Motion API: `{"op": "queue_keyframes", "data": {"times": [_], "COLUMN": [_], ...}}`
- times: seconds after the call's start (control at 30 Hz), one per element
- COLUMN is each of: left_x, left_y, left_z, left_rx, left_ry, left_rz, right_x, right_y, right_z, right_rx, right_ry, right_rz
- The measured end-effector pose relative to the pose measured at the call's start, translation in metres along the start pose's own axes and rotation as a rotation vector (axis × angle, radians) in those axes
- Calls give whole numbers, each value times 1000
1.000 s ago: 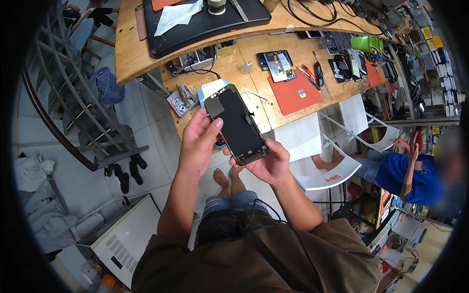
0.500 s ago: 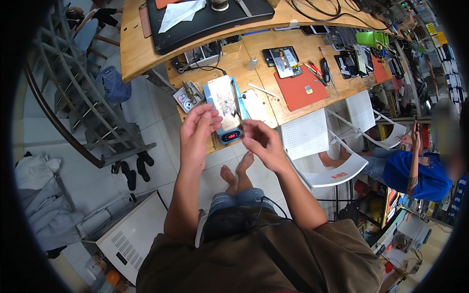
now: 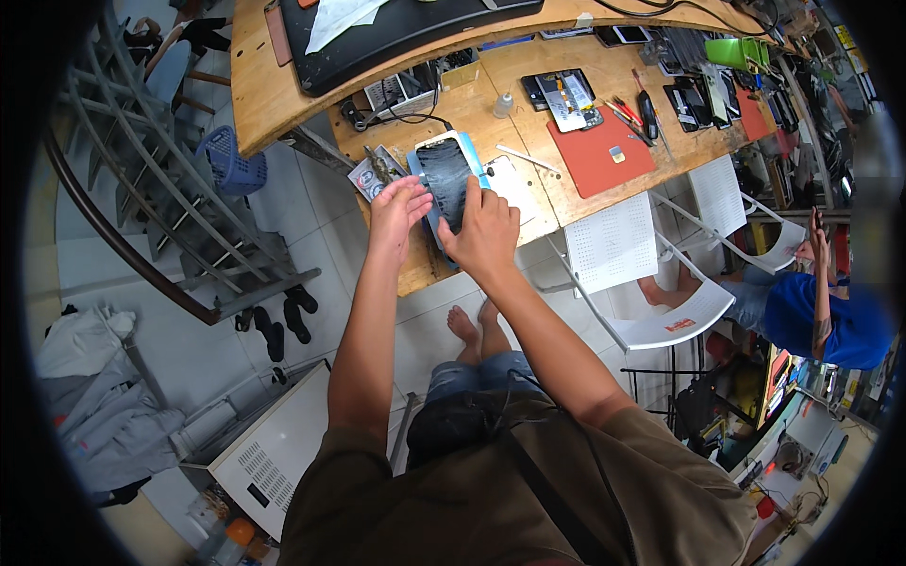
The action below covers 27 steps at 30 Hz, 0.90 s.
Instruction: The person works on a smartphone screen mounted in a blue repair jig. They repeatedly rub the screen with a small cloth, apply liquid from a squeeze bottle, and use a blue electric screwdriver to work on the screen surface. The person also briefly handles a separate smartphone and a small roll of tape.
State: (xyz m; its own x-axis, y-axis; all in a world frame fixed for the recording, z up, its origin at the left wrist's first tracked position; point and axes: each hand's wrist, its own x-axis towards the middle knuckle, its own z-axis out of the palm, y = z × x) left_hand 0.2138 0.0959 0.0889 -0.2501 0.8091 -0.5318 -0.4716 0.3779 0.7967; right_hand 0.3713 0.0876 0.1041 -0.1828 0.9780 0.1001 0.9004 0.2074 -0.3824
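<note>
A dark, glossy phone screen panel (image 3: 444, 179) with a pale frame along its upper end lies on a blue heating plate device (image 3: 469, 151). The device's near end is hidden by my hands. My left hand (image 3: 398, 212) is beside the panel's left edge, its fingers stretched and close together, with nothing seen in them. Over the panel's right edge, my right hand (image 3: 489, 234) has its index finger laid along the side and its thumb apart near the lower corner. A pale flat phone-shaped piece (image 3: 512, 193) lies to the right of the device.
A tray of small parts (image 3: 363, 179) sits left of the device. On the bench are a small bottle (image 3: 503, 106), a white stick (image 3: 528, 160), a red mat (image 3: 599, 160), an opened phone (image 3: 568, 102) and screwdrivers (image 3: 647, 115). White chairs (image 3: 613, 247) and a seated person in blue (image 3: 816, 316) are right.
The panel, seen nearly edge-on in my right hand before, now lies flat over the device's pale plate. My right hand has opened over it. The red display is now hidden, and the view has shifted.
</note>
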Motion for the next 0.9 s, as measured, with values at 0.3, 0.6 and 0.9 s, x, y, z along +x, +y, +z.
{"op": "queue_keyframes", "data": {"times": [0.3, 0.6, 0.9], "left_x": [18, 3, -150], "left_y": [-11, -20, -180], "left_z": [-3, -51, -258], "left_rx": [162, 250, 584], "left_ry": [78, 249, 268], "left_rz": [25, 305, -70], "right_x": [-4, -2, 3], "right_y": [1, 123, 138], "right_z": [6, 22, 64], "right_rx": [-77, 59, -37], "right_ry": [12, -93, -261], "right_rz": [-14, 187, 363]}}
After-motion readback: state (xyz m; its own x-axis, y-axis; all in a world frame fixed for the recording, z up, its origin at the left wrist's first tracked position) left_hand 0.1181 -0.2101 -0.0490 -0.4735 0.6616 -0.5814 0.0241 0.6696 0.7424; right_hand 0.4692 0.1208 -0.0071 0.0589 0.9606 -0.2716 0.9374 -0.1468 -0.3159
